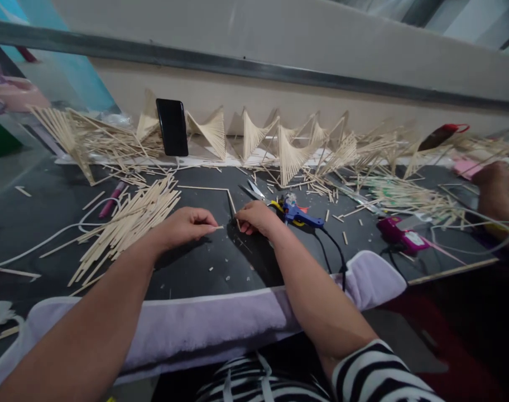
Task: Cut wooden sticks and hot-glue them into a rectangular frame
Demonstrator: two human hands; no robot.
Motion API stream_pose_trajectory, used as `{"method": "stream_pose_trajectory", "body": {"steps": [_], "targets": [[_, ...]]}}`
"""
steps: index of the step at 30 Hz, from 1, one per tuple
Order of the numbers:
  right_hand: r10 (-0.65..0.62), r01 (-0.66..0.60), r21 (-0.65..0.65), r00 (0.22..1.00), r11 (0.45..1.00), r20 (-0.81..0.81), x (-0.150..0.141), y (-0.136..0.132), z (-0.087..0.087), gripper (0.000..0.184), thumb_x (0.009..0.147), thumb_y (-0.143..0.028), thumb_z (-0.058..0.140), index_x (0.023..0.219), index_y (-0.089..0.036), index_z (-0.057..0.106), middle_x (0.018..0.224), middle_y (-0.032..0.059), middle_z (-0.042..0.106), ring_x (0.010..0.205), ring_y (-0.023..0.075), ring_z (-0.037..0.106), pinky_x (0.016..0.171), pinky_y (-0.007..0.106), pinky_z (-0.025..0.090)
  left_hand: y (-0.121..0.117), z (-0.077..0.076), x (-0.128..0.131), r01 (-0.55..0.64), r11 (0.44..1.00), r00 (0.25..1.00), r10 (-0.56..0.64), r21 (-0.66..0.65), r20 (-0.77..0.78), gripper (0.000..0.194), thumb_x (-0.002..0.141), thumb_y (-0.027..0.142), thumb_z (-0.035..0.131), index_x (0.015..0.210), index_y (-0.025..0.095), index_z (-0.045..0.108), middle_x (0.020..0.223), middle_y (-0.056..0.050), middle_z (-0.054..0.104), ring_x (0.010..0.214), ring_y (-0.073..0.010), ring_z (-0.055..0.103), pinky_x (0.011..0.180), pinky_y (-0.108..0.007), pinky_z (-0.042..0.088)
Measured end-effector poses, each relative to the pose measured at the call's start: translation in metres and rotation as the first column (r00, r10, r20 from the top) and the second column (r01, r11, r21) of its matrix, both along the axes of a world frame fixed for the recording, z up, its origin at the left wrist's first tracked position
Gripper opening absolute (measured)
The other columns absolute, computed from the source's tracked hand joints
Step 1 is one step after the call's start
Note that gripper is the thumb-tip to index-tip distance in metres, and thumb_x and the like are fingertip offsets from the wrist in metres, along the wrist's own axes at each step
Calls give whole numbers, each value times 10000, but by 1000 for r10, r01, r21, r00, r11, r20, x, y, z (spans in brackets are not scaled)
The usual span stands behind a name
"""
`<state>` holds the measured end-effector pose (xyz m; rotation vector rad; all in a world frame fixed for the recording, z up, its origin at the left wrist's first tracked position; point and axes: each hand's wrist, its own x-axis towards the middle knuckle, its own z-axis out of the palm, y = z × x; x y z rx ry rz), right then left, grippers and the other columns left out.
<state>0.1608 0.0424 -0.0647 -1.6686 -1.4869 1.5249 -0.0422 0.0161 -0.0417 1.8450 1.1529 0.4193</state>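
My left hand (192, 226) is closed in a pinch on a short thin wooden stick (219, 227), whose pale end pokes out past the fingertips. Just to its right, my right hand (254, 218) has its fingers closed at the lower end of an angled frame of joined sticks (204, 188). One side of that frame runs left across the dark table, and the other slopes down to my fingers. Left of my hands lies a heap of loose wooden sticks (129, 223). A blue glue gun (298, 214) rests right of my right hand, beside scissors (257, 191).
Fanned stick structures (210, 134) line the wall, with a black phone (172, 128) standing among them. A purple cloth (212, 315) covers the near table edge. Cables run at both sides. A pink device (401, 234) and another person's hand (497, 178) are at right.
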Motion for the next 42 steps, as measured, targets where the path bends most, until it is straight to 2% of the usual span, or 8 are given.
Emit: {"method": "stream_pose_trajectory", "body": {"steps": [4, 8, 11, 15, 19, 24, 30, 42], "targets": [[13, -13, 9, 996, 1000, -84, 1, -1, 0, 103, 708, -76, 517, 620, -130, 514, 399, -34, 498, 342, 68, 456, 338, 156, 384, 0, -10, 9, 9, 999, 1000, -9, -46, -2, 281, 707, 398, 573, 793, 141, 643, 639, -10, 584, 547, -101, 486, 501, -209, 369], [37, -36, 11, 994, 999, -102, 1, -4, -1, 92, 706, -73, 538, 642, -134, 514, 416, -43, 500, 342, 60, 444, 327, 153, 379, -1, -11, 13, 45, 983, 999, -46, -176, -2, 264, 699, 380, 585, 790, 137, 635, 610, -5, 573, 520, -93, 492, 498, -207, 379], [40, -44, -28, 991, 999, -129, -2, -6, -1, 105, 742, -93, 526, 653, -140, 494, 424, -41, 506, 355, 70, 471, 349, 173, 418, -2, -10, 17, -8, 973, 999, 0, -230, -34, 275, 699, 378, 583, 819, 136, 635, 529, 9, 542, 473, -92, 480, 456, -197, 358], [48, -55, -41, 989, 998, -140, -5, -7, 0, 120, 778, -97, 501, 673, -148, 476, 417, -48, 499, 351, 78, 481, 359, 186, 429, -2, -14, 21, -59, 983, 997, 50, -174, -54, 286, 694, 377, 587, 827, 133, 655, 538, 5, 563, 475, -94, 487, 470, -203, 365], [74, -75, -2, 990, 997, -119, -4, -8, 0, 141, 788, -114, 521, 655, -145, 486, 406, -58, 476, 329, 54, 440, 330, 150, 364, 0, -18, 21, -83, 993, 994, 77, -84, -71, 306, 670, 396, 609, 815, 138, 689, 645, -20, 636, 585, -120, 532, 541, -213, 388], [96, -96, 9, 985, 995, -141, -3, -8, -1, 164, 804, -115, 508, 643, -138, 492, 416, -56, 483, 337, 41, 430, 319, 137, 317, -1, -18, 22, -99, 990, 992, 90, -101, -89, 345, 642, 433, 623, 817, 147, 706, 734, -37, 678, 665, -151, 565, 589, -224, 411], [102, -103, 2, 979, 995, -176, -3, -6, -6, 160, 811, -102, 502, 656, -140, 485, 424, -50, 509, 344, 45, 442, 323, 138, 318, -2, -18, 24, -88, 992, 992, 79, -88, -99, 315, 643, 420, 614, 795, 162, 713, 725, -33, 681, 673, -156, 575, 612, -233, 425], [111, -125, -42, 963, 991, -245, -2, -5, -7, 171, 831, -94, 482, 669, -144, 461, 412, -46, 518, 353, 43, 464, 343, 121, 332, -2, -14, 27, -88, 993, 989, 79, -73, -123, 305, 644, 401, 618, 799, 157, 715, 693, -24, 668, 628, -136, 542, 555, -210, 391]]}}
